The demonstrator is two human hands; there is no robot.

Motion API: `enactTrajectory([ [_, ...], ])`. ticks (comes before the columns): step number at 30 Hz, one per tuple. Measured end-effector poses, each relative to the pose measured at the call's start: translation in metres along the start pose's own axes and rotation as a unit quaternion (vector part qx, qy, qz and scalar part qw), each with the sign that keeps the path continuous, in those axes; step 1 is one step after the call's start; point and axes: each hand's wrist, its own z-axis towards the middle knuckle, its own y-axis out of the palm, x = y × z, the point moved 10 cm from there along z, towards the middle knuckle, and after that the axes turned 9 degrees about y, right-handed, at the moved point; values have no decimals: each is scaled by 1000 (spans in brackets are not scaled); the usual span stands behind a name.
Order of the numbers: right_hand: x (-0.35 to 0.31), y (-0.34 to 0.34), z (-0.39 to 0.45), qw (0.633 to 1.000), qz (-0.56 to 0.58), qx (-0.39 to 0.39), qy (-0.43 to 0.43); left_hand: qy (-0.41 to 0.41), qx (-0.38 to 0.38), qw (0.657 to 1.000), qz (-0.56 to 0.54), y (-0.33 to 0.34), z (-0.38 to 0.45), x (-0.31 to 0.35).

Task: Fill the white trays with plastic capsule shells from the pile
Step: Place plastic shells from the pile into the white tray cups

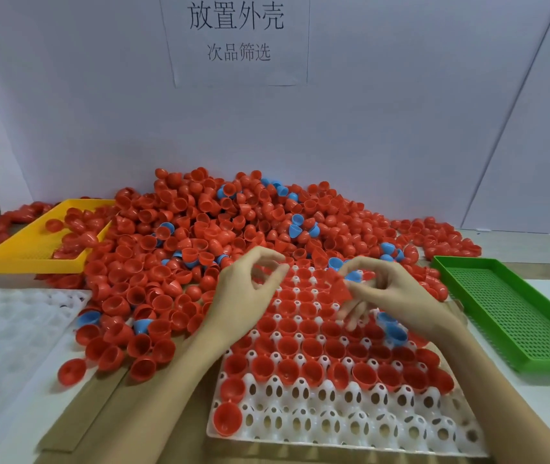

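Note:
A big pile of red capsule shells (200,229), with a few blue ones mixed in, lies across the table's back. In front of it stands a white tray (333,426); red shells fill most of its pockets and its two nearest rows are largely bare. My right hand (400,296) hovers over the tray's far right part, pinching a blue shell (354,276) with a red shell against it. My left hand (250,289) is over the tray's far left edge, thumb and forefinger curled into a ring. Blur hides whether it holds anything. Two blue shells (394,329) sit in the tray under my right wrist.
A second white tray (5,329) lies at the left. A yellow basket (32,259) holding red shells sits at the back left. A green perforated basket (518,313) stands at the right. Loose shells spill onto brown cardboard (99,413) at the front left. A white wall with a paper sign is behind.

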Motion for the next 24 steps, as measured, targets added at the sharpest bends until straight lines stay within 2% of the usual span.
enactTrajectory([
  [3,-21,-1,-5,1000,-13,16,-18,34,41,988,142,-22,3,-9],
  [6,-45,40,-17,993,-101,-30,-48,16,39,976,214,-29,4,-26],
  [10,-50,121,-39,967,-217,-118,-60,-8,30,978,208,-27,1,-37],
  [14,-46,149,-44,944,-311,-98,-57,-14,27,978,204,-29,0,-39],
  [24,-42,156,-37,934,-335,-116,-46,-18,15,977,213,-31,2,-47],
])
